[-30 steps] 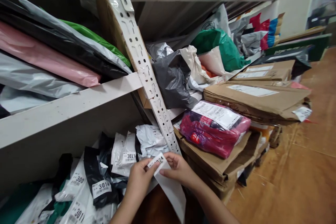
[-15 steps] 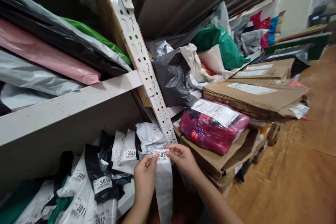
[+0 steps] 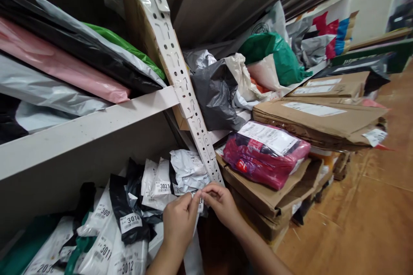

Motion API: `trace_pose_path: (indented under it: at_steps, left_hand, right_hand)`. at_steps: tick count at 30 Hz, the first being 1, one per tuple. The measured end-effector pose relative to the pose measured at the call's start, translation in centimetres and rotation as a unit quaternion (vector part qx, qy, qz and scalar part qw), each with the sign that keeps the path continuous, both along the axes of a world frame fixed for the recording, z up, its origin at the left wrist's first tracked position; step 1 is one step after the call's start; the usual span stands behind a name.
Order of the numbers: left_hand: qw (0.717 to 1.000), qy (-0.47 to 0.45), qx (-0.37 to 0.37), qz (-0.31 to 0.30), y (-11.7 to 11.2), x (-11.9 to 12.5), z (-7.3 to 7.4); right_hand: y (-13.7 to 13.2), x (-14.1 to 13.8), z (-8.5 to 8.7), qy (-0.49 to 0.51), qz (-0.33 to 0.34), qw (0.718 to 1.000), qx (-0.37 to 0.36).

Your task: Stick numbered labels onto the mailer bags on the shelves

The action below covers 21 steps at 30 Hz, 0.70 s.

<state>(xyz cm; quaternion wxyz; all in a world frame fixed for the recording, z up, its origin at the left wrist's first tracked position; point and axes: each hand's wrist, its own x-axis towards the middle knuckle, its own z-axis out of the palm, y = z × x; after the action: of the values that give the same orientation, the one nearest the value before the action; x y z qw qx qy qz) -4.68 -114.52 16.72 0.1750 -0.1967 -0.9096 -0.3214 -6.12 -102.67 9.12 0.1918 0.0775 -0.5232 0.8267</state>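
Observation:
My left hand (image 3: pixel 180 219) and my right hand (image 3: pixel 221 204) meet tip to tip in front of the lower shelf. Both are closed in a pinch at the top of a white strip of barcode labels (image 3: pixel 193 255), which hangs down below my left hand. Most of the top label is hidden by my fingers. Just behind them lies a crumpled white mailer bag (image 3: pixel 189 169). To its left are a white parcel labelled 3021 (image 3: pixel 162 187) and a black parcel labelled 3014 (image 3: pixel 130 223).
A perforated white shelf post (image 3: pixel 180 77) slants down just behind my hands. To the right, a pink-wrapped parcel (image 3: pixel 264 154) lies on stacked cardboard packages (image 3: pixel 318 116). Bagged parcels fill the shelves, including a dark grey bag (image 3: pixel 214 92). Brown floor (image 3: pixel 364 219) lies at right.
My fingertips have come together over the label's printed number, covering most of it. The hanging strip has swung slightly left. The camera view has shifted a little.

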Motion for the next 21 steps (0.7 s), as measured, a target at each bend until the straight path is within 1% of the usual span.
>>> trace_pose_path:
  at_steps: [1, 2, 4, 5, 6, 7, 9, 10, 11, 14, 16, 19, 20, 21]
  left_hand:
    - [1.000, -0.008, 0.000, -0.001, -0.2, 0.2, 1.0]
    - [1.000, -0.024, 0.020, 0.003, -0.4, 0.4, 2.0]
    - [0.996, -0.050, 0.070, 0.019, -0.8, 0.5, 3.8]
    - [0.995, -0.049, 0.081, 0.029, -0.9, 0.5, 4.5]
    - [0.996, -0.039, 0.078, 0.035, -1.0, 0.5, 4.9]
    - [0.997, -0.024, 0.065, 0.040, -1.0, 0.4, 5.2]
    - [0.998, 0.001, 0.035, 0.050, -0.9, 0.2, 5.0]
    - [0.998, 0.008, 0.022, 0.051, -0.8, 0.1, 4.7]
    - [0.999, 0.015, 0.009, 0.050, -0.7, 0.0, 4.4]
    - [0.997, 0.040, -0.032, 0.054, -0.5, -0.2, 3.7]
    - [0.995, 0.052, -0.067, 0.056, -0.7, -0.1, 3.6]
    - [0.990, 0.038, -0.118, 0.071, -1.2, -0.1, 4.2]
    - [0.987, 0.023, -0.136, 0.084, -1.3, -0.2, 4.5]
    - [0.982, 0.006, -0.159, 0.102, -1.3, -0.4, 4.8]
  right_hand:
    - [0.0, 0.0, 0.0, -0.012, 0.004, 1.000, -0.029]
    - [0.1, -0.1, 0.0, -0.024, -0.004, 0.998, -0.062]
    - [0.8, 0.0, 0.5, -0.043, -0.040, 0.991, -0.120]
    - [1.2, 0.1, 1.0, -0.043, -0.048, 0.988, -0.137]
    - [1.5, 0.3, 1.6, -0.038, -0.036, 0.988, -0.142]
    - [1.6, 0.6, 2.2, -0.031, -0.007, 0.990, -0.138]
    - [1.3, 1.3, 3.4, -0.019, 0.062, 0.991, -0.119]
    - [0.8, 1.6, 3.9, -0.018, 0.079, 0.990, -0.113]
    - [0.2, 1.9, 4.3, -0.019, 0.078, 0.991, -0.110]
    - [-1.8, 2.4, 4.5, -0.026, 0.016, 0.992, -0.120]
    - [-2.2, 2.4, 4.2, -0.024, -0.037, 0.993, -0.111]
    - [-0.8, 2.3, 4.3, -0.017, -0.166, 0.982, -0.087]
    - [0.0, 2.3, 4.6, -0.018, -0.200, 0.976, -0.086]
    - [0.8, 2.3, 5.0, -0.018, -0.218, 0.972, -0.090]
